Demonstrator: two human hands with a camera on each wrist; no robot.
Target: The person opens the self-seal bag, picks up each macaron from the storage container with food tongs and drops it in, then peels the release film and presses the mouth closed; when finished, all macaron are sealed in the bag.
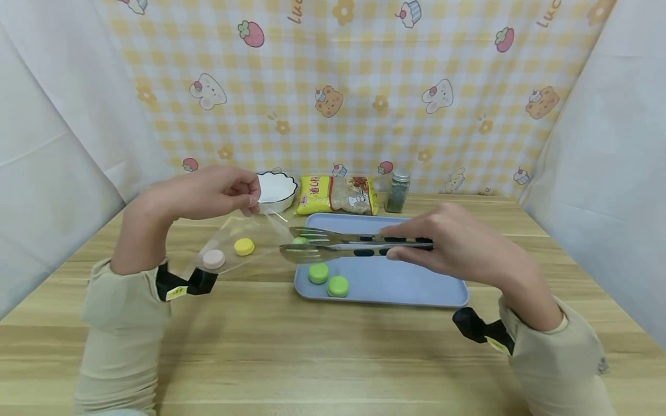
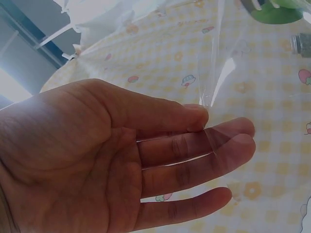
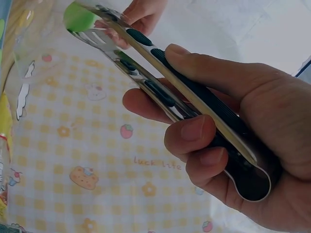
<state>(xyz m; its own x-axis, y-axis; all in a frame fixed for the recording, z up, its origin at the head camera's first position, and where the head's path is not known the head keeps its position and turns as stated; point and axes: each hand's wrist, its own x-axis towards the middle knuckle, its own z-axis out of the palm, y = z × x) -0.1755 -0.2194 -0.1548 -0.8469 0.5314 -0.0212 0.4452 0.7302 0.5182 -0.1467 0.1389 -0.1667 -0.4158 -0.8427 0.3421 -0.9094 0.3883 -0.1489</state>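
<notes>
My left hand (image 1: 208, 190) pinches the edge of a clear plastic bag (image 1: 265, 231) between thumb and fingers; the left wrist view shows the thin film at the fingertips (image 2: 197, 116). A yellow macaron (image 1: 244, 247) and a pale pink one (image 1: 213, 259) show within the bag's outline. My right hand (image 1: 447, 242) grips metal tongs (image 1: 359, 246) with dark inlays, fingers curled round the handles. Between the tong tips sits a green macaron (image 3: 79, 17), right by the bag's mouth. Two more green macarons, one front (image 1: 337, 286) and one behind it (image 1: 318, 273), lie on the blue-grey tray (image 1: 406, 283).
Behind the tray lies a yellow pasta packet (image 1: 338, 195), with a jar of dried herbs (image 1: 398, 192) to its right. A white scalloped bowl (image 1: 277, 189) stands partly behind my left hand. A checkered cloth (image 1: 364, 86) hangs at the back of the wooden table (image 1: 291, 358).
</notes>
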